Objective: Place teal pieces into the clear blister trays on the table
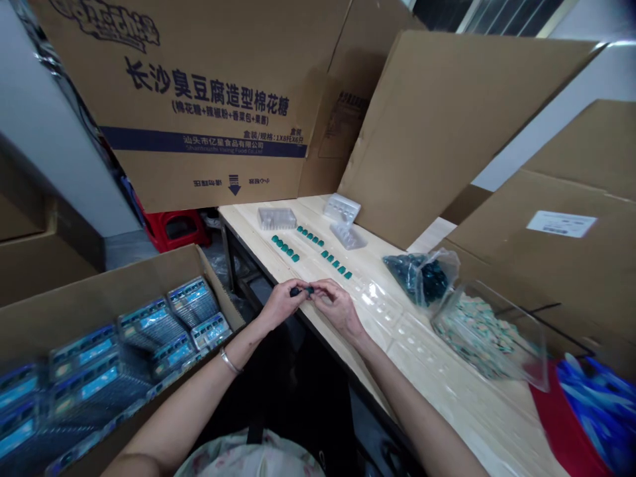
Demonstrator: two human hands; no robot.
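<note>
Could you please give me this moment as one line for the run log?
left hand | right hand | both pinching: teal piece | on table: teal pieces, plastic tray

The scene is bright and evenly lit, with light seeming to fall from above, and shadows stay soft except for the dark gap beneath the desk [248, 222]. White glare streaks the clear plastic tray [382, 305], while the left hand [281, 306] and right hand [338, 310] look fairly sharp. Wide-angle stretching bends the cardboard flap [447, 119] at upper right, and the blue packaging [596, 411] at lower right smears into blur.
</note>
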